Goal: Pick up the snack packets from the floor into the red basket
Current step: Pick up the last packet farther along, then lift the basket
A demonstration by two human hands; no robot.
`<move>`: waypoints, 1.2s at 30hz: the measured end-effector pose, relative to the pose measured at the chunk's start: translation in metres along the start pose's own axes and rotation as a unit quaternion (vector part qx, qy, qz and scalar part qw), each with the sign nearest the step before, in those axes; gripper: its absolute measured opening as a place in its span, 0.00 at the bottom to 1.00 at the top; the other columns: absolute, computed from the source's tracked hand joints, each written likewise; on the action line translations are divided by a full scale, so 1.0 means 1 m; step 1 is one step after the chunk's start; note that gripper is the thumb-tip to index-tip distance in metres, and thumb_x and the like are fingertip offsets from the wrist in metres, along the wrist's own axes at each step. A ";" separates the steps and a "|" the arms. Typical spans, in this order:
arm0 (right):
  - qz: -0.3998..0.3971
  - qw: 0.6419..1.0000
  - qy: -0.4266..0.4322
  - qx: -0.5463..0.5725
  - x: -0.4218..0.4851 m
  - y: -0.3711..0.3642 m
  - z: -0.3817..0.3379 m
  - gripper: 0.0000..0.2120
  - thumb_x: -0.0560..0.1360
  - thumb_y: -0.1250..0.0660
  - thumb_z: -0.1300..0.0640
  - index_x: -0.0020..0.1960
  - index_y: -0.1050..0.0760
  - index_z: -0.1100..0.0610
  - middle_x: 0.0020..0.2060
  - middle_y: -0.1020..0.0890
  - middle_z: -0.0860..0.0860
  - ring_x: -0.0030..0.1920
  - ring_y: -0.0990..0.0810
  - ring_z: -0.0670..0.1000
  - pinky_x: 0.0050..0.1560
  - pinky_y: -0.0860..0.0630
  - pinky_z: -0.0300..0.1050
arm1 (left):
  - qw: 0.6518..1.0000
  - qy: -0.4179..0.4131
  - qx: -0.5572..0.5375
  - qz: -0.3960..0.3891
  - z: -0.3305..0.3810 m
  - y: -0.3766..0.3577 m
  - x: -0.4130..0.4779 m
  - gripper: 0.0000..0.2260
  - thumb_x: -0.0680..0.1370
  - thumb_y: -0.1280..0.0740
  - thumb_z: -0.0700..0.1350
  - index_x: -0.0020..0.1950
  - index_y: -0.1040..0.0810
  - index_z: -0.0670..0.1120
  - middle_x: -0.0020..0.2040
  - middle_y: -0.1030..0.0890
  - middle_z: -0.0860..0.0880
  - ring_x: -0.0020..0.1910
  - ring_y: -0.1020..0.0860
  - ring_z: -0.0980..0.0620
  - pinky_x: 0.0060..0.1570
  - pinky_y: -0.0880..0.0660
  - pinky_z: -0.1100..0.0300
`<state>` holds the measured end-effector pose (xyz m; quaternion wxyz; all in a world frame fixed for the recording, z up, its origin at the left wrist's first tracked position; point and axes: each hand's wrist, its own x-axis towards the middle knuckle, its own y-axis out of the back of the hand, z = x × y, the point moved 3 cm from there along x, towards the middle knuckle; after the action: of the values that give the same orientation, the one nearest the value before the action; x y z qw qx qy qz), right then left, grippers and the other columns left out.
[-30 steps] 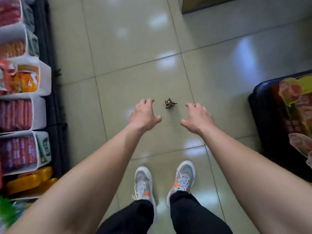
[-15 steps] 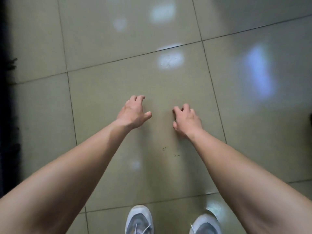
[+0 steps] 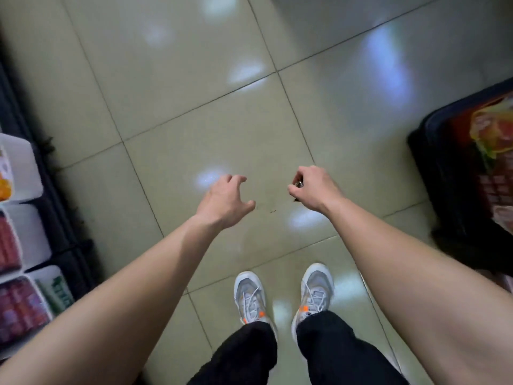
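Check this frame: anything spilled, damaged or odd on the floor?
Little stands out. A few small dark specks mark the floor tile between the hands. The right hand pinches a small dark crumpled scrap, too hidden to identify. The left hand is open and empty.

Bare arms with no sleeves showing, black trousers (image 3: pixel 327 354), and grey shoes (image 3: pixel 249 297) with what look like orange bits.

1. The small dark item (image 3: pixel 298 184) in the right hand (image 3: pixel 316 188) is mostly hidden by its closed fingers (image 3: pixel 295 191); what it is cannot be told.
2. The dark basket (image 3: pixel 444 173) at right is cut off by the edge, its printed packets (image 3: pixel 497 151) blurred.
3. The shelf boxes (image 3: pixel 16 240) at left are cut off, labels unreadable.
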<state>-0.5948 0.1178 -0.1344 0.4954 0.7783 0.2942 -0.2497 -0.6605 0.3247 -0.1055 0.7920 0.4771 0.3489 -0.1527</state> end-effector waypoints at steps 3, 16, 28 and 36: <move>0.017 0.999 -0.027 0.015 -0.066 0.048 -0.001 0.07 0.72 0.34 0.51 0.46 0.22 0.52 0.47 0.22 0.52 0.48 0.21 0.57 0.46 0.24 0.48 | 0.999 -0.036 0.022 -0.020 0.045 0.034 -0.048 0.29 0.75 0.32 0.56 0.74 0.33 0.50 0.71 0.30 0.48 0.69 0.29 0.46 0.66 0.30 0.52; 0.180 0.938 -0.238 0.175 -0.342 0.100 0.095 0.05 0.70 0.33 0.51 0.45 0.24 0.50 0.47 0.25 0.51 0.45 0.24 0.56 0.43 0.30 0.45 | 0.943 -0.256 0.182 -0.108 0.227 0.023 -0.210 0.28 0.74 0.32 0.55 0.72 0.32 0.49 0.67 0.28 0.45 0.63 0.25 0.41 0.60 0.26 0.48; 0.278 0.816 -0.385 0.328 -0.588 -0.036 0.237 0.06 0.71 0.31 0.50 0.46 0.25 0.50 0.48 0.24 0.52 0.48 0.23 0.54 0.51 0.23 0.50 | 0.842 -0.397 0.316 -0.184 0.346 -0.156 -0.374 0.26 0.74 0.31 0.54 0.71 0.30 0.50 0.67 0.28 0.50 0.62 0.25 0.44 0.59 0.24 0.48; 0.299 0.707 -0.500 0.401 -0.786 -0.188 0.310 0.07 0.71 0.32 0.51 0.48 0.24 0.51 0.50 0.24 0.53 0.46 0.20 0.56 0.44 0.25 0.44 | 0.735 -0.497 0.411 -0.208 0.364 -0.323 -0.539 0.25 0.75 0.31 0.55 0.70 0.29 0.51 0.66 0.28 0.49 0.64 0.27 0.44 0.62 0.28 0.50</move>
<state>-1.3101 -0.2692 0.1637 0.2594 0.7124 -0.3727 -0.5351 -1.0803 -0.1993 0.1707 0.5277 0.5277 -0.1004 -0.6580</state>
